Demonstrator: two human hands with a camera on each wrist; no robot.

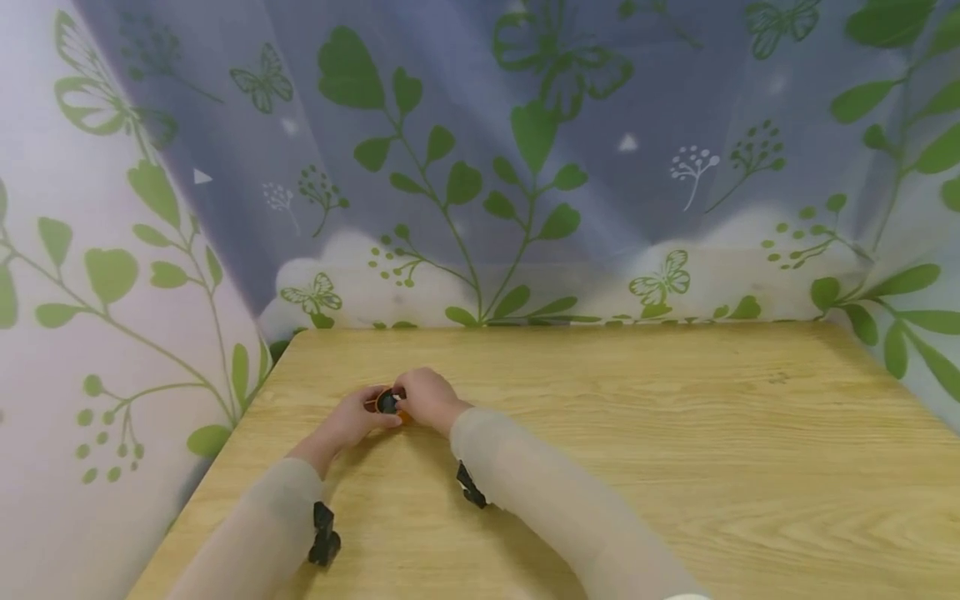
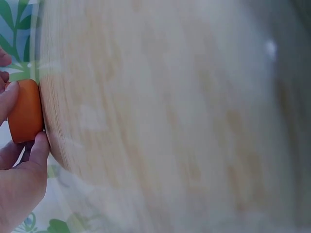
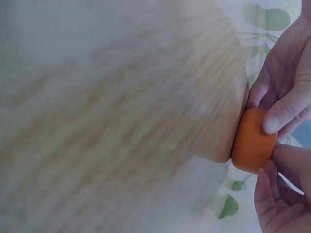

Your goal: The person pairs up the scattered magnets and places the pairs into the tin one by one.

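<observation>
Near the far left of the table, both hands meet at a small, thick round orange object [image 2: 26, 111] with a dark face. The left hand [image 1: 360, 415] holds it around the side, thumb at the near edge and fingers behind. At its right side and top, the right hand [image 1: 431, 396] grips it with bent fingers. A small pale bit shows beside those fingertips, too small to identify. In the right wrist view, the orange side [image 3: 253, 141] is smooth and stands against the tabletop. Fingers hide most of the dark face.
The light wooden table [image 1: 637, 433] spreads to the right and toward the person. Behind it hangs a blue and white curtain [image 1: 465, 242] printed with green leaves and butterflies. A dark device [image 1: 322, 535] is strapped at the left wrist, another [image 1: 471, 486] at the right.
</observation>
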